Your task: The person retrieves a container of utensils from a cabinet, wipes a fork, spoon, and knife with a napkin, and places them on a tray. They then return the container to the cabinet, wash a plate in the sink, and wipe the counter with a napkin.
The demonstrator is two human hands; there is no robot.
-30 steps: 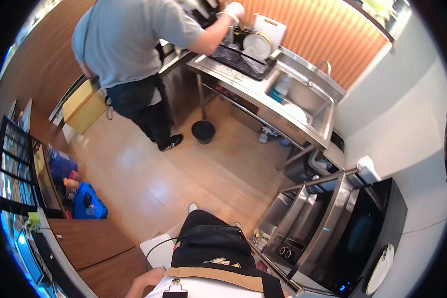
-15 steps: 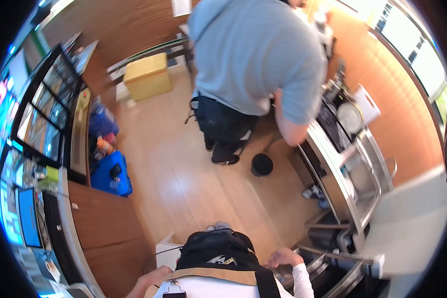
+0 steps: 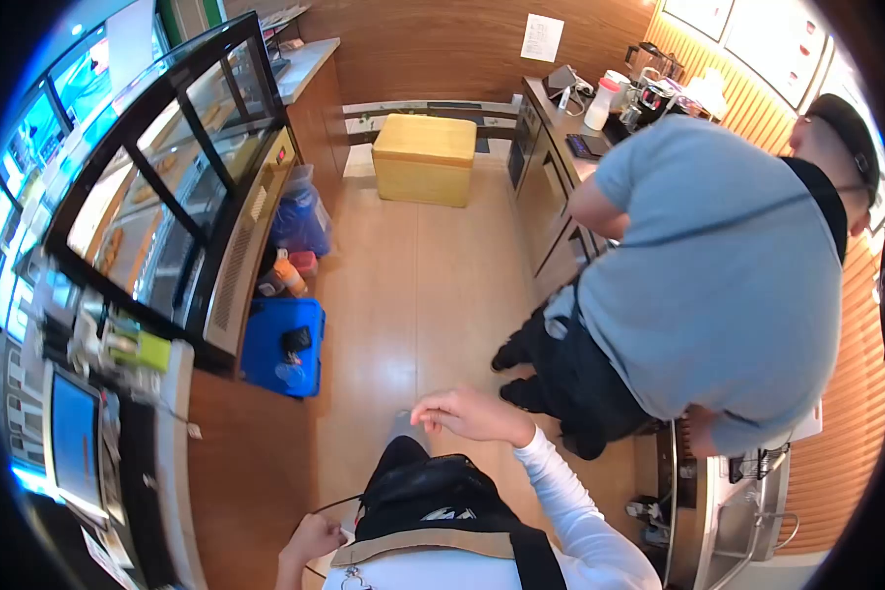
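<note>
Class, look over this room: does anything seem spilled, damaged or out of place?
No spill or damage stands out. Mildly odd, perhaps, is the yellow box on the floor at the far end of the walkway: it sits between the two sides and might get in someone's way.

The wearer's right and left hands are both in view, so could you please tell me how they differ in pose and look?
The right hand is held out in front over the floor, while the left hand is lower, at the person's side. A white sleeve reaches close to the right wrist; by the left hand, bare forearm shows instead. Both hands are bare, without gloves.
</note>
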